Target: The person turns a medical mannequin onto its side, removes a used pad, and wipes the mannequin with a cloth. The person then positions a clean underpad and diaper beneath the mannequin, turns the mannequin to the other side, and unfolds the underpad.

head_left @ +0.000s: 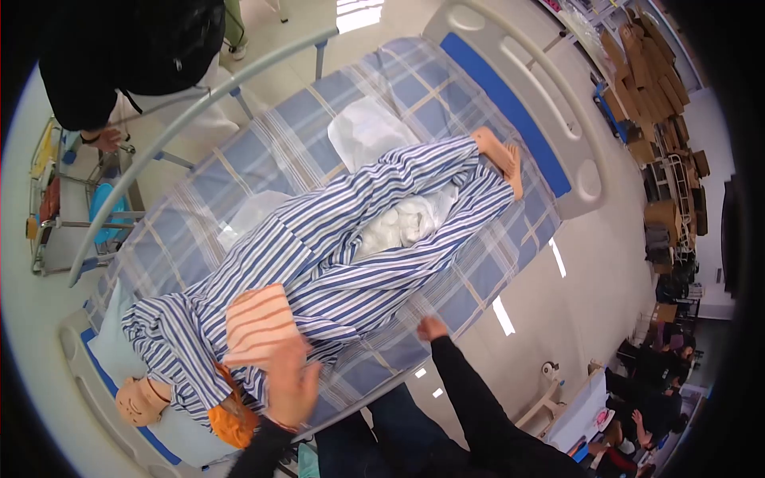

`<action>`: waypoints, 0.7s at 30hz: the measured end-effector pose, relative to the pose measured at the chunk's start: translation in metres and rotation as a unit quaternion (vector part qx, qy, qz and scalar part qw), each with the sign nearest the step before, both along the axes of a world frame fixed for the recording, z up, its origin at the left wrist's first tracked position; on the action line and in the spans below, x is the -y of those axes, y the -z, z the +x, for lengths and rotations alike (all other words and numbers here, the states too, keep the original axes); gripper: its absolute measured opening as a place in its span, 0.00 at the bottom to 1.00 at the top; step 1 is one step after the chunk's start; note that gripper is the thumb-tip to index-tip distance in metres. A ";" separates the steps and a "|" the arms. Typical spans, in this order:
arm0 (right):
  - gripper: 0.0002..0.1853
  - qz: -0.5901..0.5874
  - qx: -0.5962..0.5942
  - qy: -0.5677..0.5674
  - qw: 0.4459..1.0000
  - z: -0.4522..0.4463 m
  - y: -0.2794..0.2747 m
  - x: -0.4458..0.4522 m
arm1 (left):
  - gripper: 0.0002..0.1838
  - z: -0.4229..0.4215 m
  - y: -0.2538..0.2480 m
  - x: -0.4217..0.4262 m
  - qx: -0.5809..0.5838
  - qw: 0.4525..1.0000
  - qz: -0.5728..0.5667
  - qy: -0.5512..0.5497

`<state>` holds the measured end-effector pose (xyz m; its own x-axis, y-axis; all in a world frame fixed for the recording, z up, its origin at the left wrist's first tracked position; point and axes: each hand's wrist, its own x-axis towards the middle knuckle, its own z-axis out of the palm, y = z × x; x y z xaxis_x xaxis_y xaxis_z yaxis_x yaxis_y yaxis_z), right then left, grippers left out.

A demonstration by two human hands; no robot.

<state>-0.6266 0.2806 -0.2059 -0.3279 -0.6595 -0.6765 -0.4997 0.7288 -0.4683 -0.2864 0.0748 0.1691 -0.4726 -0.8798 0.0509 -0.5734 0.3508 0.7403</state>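
Note:
A mannequin in blue-and-white striped pyjamas [319, 231] lies on its back on a bed with a plaid sheet [279, 119]. An orange-and-white striped cloth [259, 327] rests on its middle. Just beside the cloth's lower edge is my left hand [292, 386], blurred, its fingers apart with nothing seen in them. Near the bed's close edge, my right hand [431, 327] is curled; whatever it may hold is hidden. White plastic with pale contents [402, 223] sits between the mannequin's legs. An orange cloth [233, 422] lies near its shoulder.
A raised rail [191, 111] runs along the far side, where a person in black [135, 56] stands by a cart [48, 199]. The footboard [542, 103] is at upper right. Cardboard [649, 76] is stacked beyond. Other people [657, 362] are at lower right.

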 end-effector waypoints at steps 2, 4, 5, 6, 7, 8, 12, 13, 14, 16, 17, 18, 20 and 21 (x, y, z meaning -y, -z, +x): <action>0.23 0.050 0.127 0.203 0.970 0.028 -0.004 -0.080 | 0.18 -0.004 0.013 -0.066 0.007 0.996 0.068 0.052; 0.21 0.150 0.176 0.261 0.937 0.044 0.011 -0.164 | 0.15 -0.005 0.018 -0.127 0.011 0.980 0.182 0.081; 0.20 0.186 0.183 0.294 0.919 0.055 -0.028 -0.170 | 0.16 0.002 0.033 -0.156 0.021 0.967 0.235 0.099; 0.20 0.222 0.187 0.329 0.899 0.068 -0.073 -0.179 | 0.16 0.015 0.048 -0.184 0.029 0.961 0.254 0.106; 0.19 0.233 0.186 0.334 0.894 0.080 -0.083 -0.195 | 0.16 0.027 0.063 -0.212 0.035 0.954 0.275 0.111; 0.19 0.247 0.177 0.329 0.894 0.078 -0.092 -0.210 | 0.17 0.023 0.079 -0.230 0.032 0.948 0.297 0.107; 0.13 0.186 0.191 0.228 0.937 0.049 -0.131 -0.228 | 0.15 0.034 0.138 -0.284 -0.002 0.899 0.438 -0.032; 0.13 0.167 0.185 0.232 0.940 0.040 -0.153 -0.210 | 0.15 0.034 0.172 -0.292 0.007 0.899 0.435 -0.044; 0.12 0.147 0.179 0.238 0.943 0.030 -0.175 -0.194 | 0.15 0.032 0.197 -0.301 0.016 0.900 0.432 -0.054; 0.13 0.101 0.181 0.205 0.957 -0.003 -0.201 -0.165 | 0.14 0.014 0.201 -0.291 -0.049 0.821 0.553 -0.132; 0.13 0.085 0.175 0.201 0.960 -0.022 -0.208 -0.150 | 0.14 0.002 0.207 -0.285 -0.107 0.761 0.612 -0.185; 0.14 0.068 0.176 0.201 0.961 -0.037 -0.208 -0.139 | 0.13 -0.004 0.214 -0.283 -0.160 0.695 0.661 -0.236; 0.15 0.070 0.172 0.209 0.960 -0.063 -0.219 -0.101 | 0.11 -0.021 0.224 -0.272 -0.186 0.656 0.671 -0.293; 0.15 0.046 0.185 0.199 0.961 -0.073 -0.221 -0.084 | 0.12 -0.030 0.227 -0.265 -0.184 0.654 0.663 -0.313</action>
